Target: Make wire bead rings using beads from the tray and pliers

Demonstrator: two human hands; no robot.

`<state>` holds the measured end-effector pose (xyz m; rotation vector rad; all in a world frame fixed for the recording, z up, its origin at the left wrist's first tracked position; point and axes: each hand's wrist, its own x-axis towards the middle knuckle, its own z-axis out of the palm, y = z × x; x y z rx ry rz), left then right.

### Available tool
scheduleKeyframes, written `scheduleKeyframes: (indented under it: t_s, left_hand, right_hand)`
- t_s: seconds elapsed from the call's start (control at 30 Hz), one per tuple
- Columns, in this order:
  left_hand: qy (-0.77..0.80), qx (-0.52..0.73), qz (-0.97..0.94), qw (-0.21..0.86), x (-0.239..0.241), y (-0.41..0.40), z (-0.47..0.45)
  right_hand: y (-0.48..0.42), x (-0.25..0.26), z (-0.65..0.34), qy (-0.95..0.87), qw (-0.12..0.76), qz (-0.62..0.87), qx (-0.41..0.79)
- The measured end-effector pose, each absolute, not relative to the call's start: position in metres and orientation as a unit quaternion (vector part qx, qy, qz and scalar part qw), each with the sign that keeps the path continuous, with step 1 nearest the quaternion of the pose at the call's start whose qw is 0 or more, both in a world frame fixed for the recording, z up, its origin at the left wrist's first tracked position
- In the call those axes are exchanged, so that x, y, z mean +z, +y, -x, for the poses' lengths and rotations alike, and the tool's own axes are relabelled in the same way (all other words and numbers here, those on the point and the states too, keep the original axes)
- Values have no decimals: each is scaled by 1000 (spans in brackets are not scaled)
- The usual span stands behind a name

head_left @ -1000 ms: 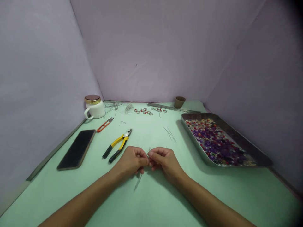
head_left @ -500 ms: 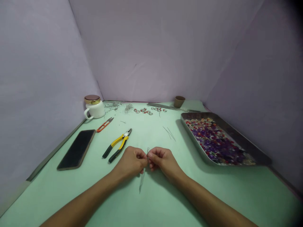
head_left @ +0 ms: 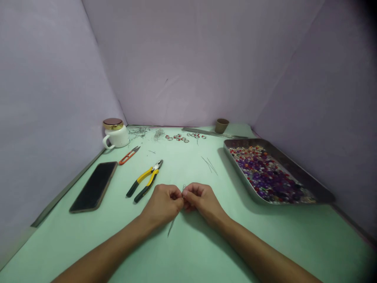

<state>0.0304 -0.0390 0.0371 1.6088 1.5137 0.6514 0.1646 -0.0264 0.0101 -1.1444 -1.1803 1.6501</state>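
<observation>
My left hand (head_left: 166, 200) and my right hand (head_left: 200, 198) meet fingertip to fingertip above the green tabletop, both closed in a pinch. Between them is a thin wire (head_left: 171, 227); its long ends hang down below my left hand, and a small loop pokes up above the fingertips. My fingers hide the wire's middle part. To the left of my left hand lie pliers (head_left: 146, 179) with yellow and black handles, jaws pointing away from me. A few straight pieces of wire (head_left: 209, 165) rest beyond my right hand.
A metal tray (head_left: 247, 188) of mixed beads (head_left: 268, 175) stands at right. On the left are a phone (head_left: 94, 186), orange thread snips (head_left: 129, 155) and a lidded white mug (head_left: 118, 137). Toward the back lie red-and-clear beaded pieces (head_left: 177, 137), tangled wire (head_left: 159, 134), long rods (head_left: 203, 132) and a brown cup (head_left: 221, 125).
The hanging wire ends have swung a little to the left and show less below my left hand. Both hands keep their pinch in nearly the same place. The view has shifted slightly.
</observation>
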Motion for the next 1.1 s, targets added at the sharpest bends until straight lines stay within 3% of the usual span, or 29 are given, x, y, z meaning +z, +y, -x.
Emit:
scheduleKeyframes:
  t_s: [0.23, 0.57, 1.1]
  left_hand:
    - [604, 245, -633, 418, 39, -39, -31]
    - [569, 230, -571, 545, 32, -27, -23]
    - [515, 207, -539, 634, 40, -27, -20]
  right_hand:
    - [-27, 9, -165, -482, 387, 442, 650]
    - [-22, 14, -168, -448, 335, 407, 722]
    - [-23, 13, -169, -437, 375, 395, 716]
